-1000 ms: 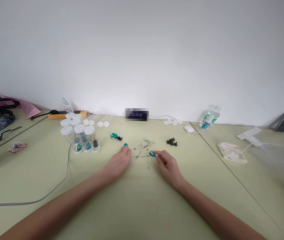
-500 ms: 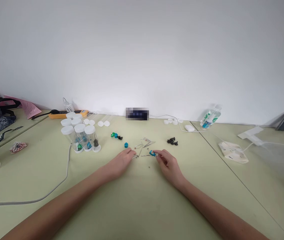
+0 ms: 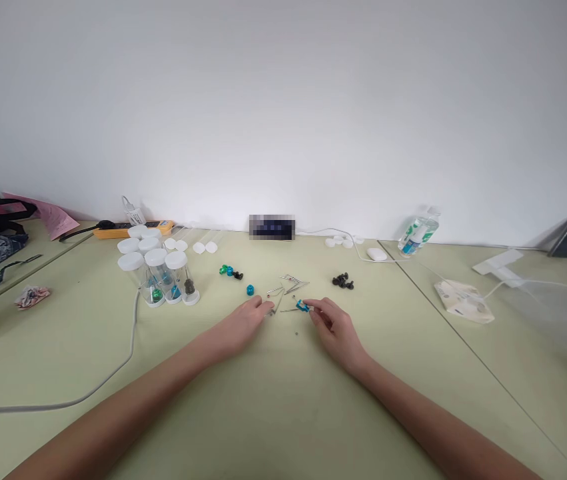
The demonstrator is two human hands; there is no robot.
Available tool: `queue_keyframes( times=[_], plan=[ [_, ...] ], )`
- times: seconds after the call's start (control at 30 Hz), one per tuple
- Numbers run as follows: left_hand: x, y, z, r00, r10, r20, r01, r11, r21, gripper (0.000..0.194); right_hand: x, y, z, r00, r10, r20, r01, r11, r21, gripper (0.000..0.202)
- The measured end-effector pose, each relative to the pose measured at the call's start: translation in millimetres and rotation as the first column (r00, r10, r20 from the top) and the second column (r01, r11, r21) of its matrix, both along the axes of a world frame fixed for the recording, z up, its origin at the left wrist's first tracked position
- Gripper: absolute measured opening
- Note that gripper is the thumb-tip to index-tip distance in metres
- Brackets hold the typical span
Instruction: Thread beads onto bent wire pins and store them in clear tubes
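Observation:
My left hand (image 3: 243, 325) is closed at the table, its fingertips on a thin metal pin (image 3: 272, 313) that they partly hide. Pinched between thumb and fingers of my right hand (image 3: 336, 327) is a small blue plastic piece (image 3: 302, 306). Between the hands and just beyond them lies a loose group of thin metal pins (image 3: 293, 287). A round blue bead-like part (image 3: 250, 290) rests past my left fingers. Green, blue and black small parts (image 3: 230, 271) sit farther left, and a cluster of black small parts (image 3: 343, 281) lies beyond my right hand.
Several clear tubes with white caps (image 3: 176, 260) stand at left, with small parts inside. Behind them are an orange power strip (image 3: 133, 230) and more tubes lying down. White round caps (image 3: 339, 241), a white case (image 3: 376, 254), a bottle (image 3: 419, 233) and a cable are toward the wall.
The view has shifted slightly. Both hands stay nearly in place, the right still pinching the blue piece. Less of the pin at my left fingertips shows.

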State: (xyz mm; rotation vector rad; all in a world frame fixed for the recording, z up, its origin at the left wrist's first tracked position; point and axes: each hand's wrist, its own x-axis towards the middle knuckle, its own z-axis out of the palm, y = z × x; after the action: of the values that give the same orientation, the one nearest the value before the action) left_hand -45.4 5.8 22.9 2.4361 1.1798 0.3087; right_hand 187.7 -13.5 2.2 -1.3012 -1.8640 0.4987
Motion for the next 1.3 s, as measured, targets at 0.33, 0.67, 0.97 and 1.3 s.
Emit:
queue_keyframes(
  times=[0.33,0.67,0.97,1.3],
  plan=[
    [1.5,-0.9,2.1,1.0,-0.011,-0.018,0.012,1.0,0.012,0.036,-0.3,0.8,0.7,1.0,0.006,0.0,-0.006,1.0,-0.009,0.027],
    [2.0,-1.5,-0.1,0.999,-0.011,0.03,0.011,1.0,-0.022,0.036,0.1,-0.1,1.4,1.0,0.003,-0.001,-0.003,0.999,-0.039,0.027],
    [0.9,-1.6,-4.7,0.999,-0.028,0.044,0.028,1.0,-0.012,0.041,0.3,0.5,-1.3,1.0,-0.003,0.0,0.003,0.999,-0.032,0.027],
    [3.9,-4.6,-5.2,0.998,-0.007,0.054,0.006,1.0,0.018,0.037,-0.1,0.6,-0.6,1.0,-0.008,0.006,0.008,0.999,-0.038,0.027]
  ],
)
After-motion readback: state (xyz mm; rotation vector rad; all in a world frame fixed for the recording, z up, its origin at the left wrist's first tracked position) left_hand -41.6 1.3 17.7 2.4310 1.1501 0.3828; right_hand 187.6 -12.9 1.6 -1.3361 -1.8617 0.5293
